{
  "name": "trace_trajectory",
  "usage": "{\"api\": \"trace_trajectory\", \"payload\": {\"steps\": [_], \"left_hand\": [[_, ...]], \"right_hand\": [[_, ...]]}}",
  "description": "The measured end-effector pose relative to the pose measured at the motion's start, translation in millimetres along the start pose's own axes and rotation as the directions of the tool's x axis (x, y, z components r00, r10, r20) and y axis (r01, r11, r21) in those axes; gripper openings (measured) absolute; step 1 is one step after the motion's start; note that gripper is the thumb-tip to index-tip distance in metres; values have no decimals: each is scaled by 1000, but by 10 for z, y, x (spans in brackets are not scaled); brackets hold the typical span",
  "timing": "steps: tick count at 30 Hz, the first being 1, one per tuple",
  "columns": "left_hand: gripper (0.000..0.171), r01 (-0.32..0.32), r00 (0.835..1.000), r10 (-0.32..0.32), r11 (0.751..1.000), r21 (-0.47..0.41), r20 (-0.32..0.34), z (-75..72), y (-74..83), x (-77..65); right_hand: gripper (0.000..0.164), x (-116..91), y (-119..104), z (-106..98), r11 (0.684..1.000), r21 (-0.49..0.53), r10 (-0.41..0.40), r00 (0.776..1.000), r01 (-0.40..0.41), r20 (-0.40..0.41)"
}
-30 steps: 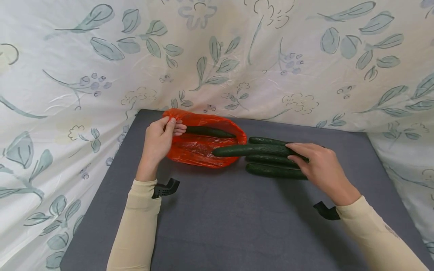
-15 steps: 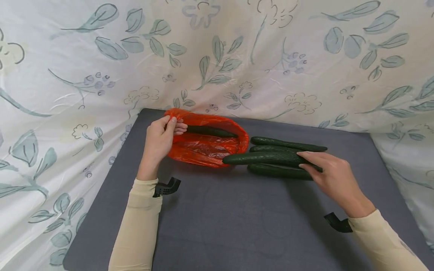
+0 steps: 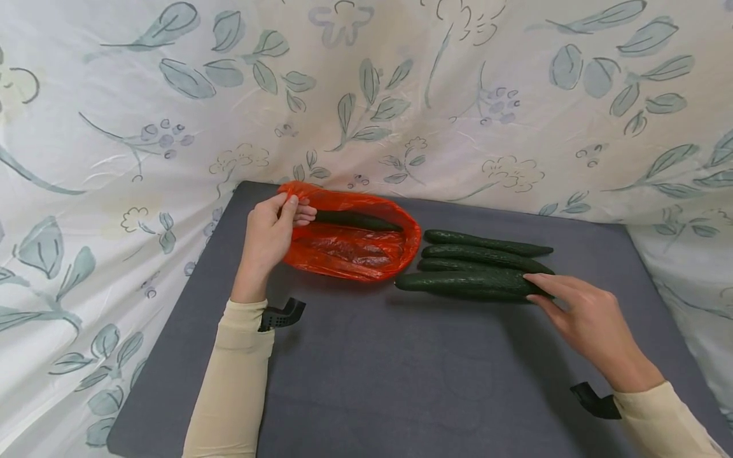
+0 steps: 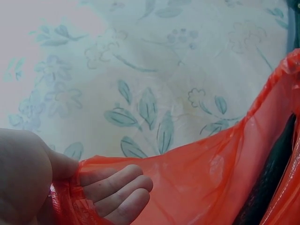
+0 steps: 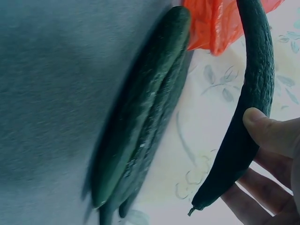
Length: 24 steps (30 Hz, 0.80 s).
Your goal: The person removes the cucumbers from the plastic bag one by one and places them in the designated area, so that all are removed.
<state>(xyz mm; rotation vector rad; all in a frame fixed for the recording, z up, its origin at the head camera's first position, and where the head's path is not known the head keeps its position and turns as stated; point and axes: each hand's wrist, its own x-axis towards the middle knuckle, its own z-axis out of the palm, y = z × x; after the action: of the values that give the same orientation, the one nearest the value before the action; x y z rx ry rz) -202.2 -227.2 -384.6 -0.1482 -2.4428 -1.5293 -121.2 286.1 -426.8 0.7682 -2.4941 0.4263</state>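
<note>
My left hand [image 3: 269, 232] pinches the rim of a red plastic bag [image 3: 343, 270], which lies with its mouth held open. Inside the bag rests one dark green cucumber [image 3: 357, 221], its left end behind my fingers. In the left wrist view the bag's film [image 4: 187, 183] stretches out from my thumb and fingers. My right hand [image 3: 595, 321] grips another cucumber [image 3: 464, 282] near its stem end, raised over the row. Several cucumbers [image 3: 487, 242] lie side by side right of the bag; the nearest is mostly hidden beneath the held one.
A dark grey table [image 3: 389, 369] carries everything. Patterned cloth [image 3: 366, 95] hangs behind it and at both sides. Black wrist straps [image 3: 283, 315] sit on both forearms.
My right hand has moved right and towards the table's near edge with the cucumber. Its tip has drawn away from over the bag's mouth. My left hand keeps its hold.
</note>
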Motion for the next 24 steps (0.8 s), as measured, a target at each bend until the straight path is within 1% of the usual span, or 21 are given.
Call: {"api": "trace_trajectory", "payload": {"steps": [8,13,21,22,24], "left_hand": [[37,1,1000,-1,1000,-20,8,-3,4,1],[36,4,1000,-4,1000,-25,10,-4,2,2],[37,0,1000,0,1000,-27,11,-14,10,26],[37,2,1000,-2,1000,-27,11,-16,9,27],[37,5,1000,-5,1000,-23,10,-21,7,30]], "right_hand": [[77,-222,117,43,999,-24,29,999,-28,26],[76,-346,202,69,1000,-9,27,997,-27,66],[77,-476,251,179,1000,10,24,994,-25,106],[76,-490,255,191,999,17,28,993,-30,114],[65,-519,266,213,999,25,32,991,-35,129]]}}
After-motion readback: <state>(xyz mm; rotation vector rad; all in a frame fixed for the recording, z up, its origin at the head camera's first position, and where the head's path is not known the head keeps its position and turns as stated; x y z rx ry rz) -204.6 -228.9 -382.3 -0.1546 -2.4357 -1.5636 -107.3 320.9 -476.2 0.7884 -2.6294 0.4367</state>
